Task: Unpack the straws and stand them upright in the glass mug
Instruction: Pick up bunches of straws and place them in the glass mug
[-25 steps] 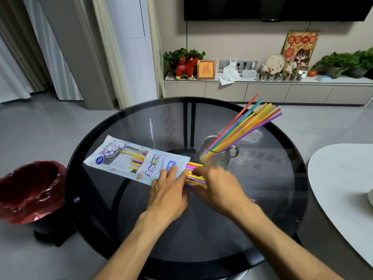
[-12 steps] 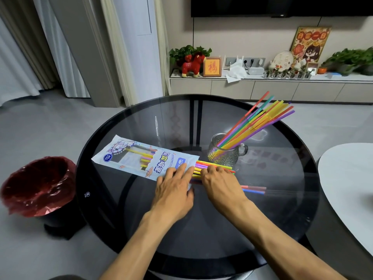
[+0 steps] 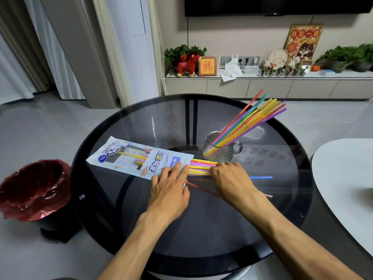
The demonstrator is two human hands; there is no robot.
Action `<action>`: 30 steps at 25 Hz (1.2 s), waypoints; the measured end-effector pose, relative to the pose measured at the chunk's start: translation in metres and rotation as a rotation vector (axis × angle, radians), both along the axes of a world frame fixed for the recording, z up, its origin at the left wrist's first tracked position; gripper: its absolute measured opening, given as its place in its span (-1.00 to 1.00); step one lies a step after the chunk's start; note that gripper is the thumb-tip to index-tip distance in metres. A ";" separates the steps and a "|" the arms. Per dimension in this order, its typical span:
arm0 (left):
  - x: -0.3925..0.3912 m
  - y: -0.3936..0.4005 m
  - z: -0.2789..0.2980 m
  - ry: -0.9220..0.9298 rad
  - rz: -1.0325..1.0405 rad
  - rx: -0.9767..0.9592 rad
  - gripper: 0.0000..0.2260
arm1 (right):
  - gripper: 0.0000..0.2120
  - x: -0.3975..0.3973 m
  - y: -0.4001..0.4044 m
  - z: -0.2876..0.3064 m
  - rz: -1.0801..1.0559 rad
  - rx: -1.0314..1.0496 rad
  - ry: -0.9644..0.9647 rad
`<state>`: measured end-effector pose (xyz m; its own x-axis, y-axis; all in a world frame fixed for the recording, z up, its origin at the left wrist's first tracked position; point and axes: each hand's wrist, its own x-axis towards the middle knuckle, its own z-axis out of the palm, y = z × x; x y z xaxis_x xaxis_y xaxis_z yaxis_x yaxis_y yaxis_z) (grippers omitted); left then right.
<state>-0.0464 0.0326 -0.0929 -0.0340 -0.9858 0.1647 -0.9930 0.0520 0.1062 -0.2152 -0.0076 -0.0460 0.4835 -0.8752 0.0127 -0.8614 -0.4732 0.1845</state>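
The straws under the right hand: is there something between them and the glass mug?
Nothing visible does. The straws lie flat under the right hand, right in front of the glass mug. Only the straws already standing in the mug take up part of its opening.

Both forearms are bare up to the frame's lower edge, with no sleeve showing. The left hand (image 3: 171, 190) and the right hand (image 3: 232, 178) are uncovered, fingers bare, with short, unpainted nails on the left.
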 end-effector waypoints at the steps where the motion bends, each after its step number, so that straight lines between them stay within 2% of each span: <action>1: 0.000 0.000 -0.001 -0.010 -0.003 0.002 -0.49 | -0.77 -0.008 -0.002 0.004 -0.019 0.010 -0.004; 5: 0.000 0.001 -0.006 -0.092 -0.056 -0.084 -0.49 | -0.81 -0.046 -0.008 0.028 -0.107 0.169 -0.082; 7: -0.001 -0.001 -0.007 -0.074 -0.038 -0.065 -0.49 | -0.84 -0.074 -0.012 0.048 -0.200 0.262 -0.073; 11: -0.005 -0.007 -0.008 -0.024 0.063 0.041 -0.43 | -0.86 -0.106 -0.016 0.066 -0.311 0.230 -0.178; 13: -0.009 -0.007 -0.005 -0.023 0.078 0.120 -0.40 | -0.86 -0.098 -0.016 0.062 -0.264 0.083 -0.263; 15: -0.009 -0.006 0.003 0.086 0.144 0.150 -0.36 | -0.90 -0.081 -0.014 0.053 -0.193 -0.108 -0.299; 16: -0.008 -0.004 0.011 0.167 0.185 0.084 -0.36 | -0.92 -0.071 -0.011 0.047 -0.160 -0.161 -0.283; 17: -0.008 -0.001 0.021 0.220 0.218 -0.060 -0.39 | -0.91 -0.062 -0.009 0.042 -0.128 -0.176 -0.250; 19: -0.008 0.005 0.037 0.169 0.179 -0.415 -0.52 | -0.84 -0.044 -0.005 0.034 -0.059 -0.156 -0.207; 20: -0.009 0.007 0.041 0.105 0.106 -0.522 -0.56 | -0.83 -0.037 -0.004 0.031 0.002 -0.147 -0.221; 22: -0.016 0.014 0.043 -0.032 -0.034 -0.507 -0.63 | -0.88 -0.021 0.000 0.028 0.190 -0.175 -0.264; 24: -0.023 0.020 0.042 -0.083 -0.067 -0.352 -0.74 | -0.87 -0.004 0.006 0.022 0.362 -0.247 -0.233; 27: -0.018 0.020 0.054 0.020 0.030 -0.091 -0.88 | -0.67 0.004 0.013 0.022 0.300 -0.434 -0.270; 28: -0.012 0.017 0.060 0.134 0.061 -0.088 -0.91 | -0.63 0.002 0.016 0.029 0.220 -0.509 -0.341; 30: -0.004 0.015 0.072 0.452 0.037 -0.232 -0.89 | -0.56 -0.003 0.022 0.048 0.065 -0.631 -0.564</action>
<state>-0.0506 0.0473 -0.0206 0.1256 -0.9207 0.3694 -0.8521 0.0906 0.5154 -0.2178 0.0143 0.0015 0.3072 -0.5942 0.7433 -0.8785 -0.4773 -0.0184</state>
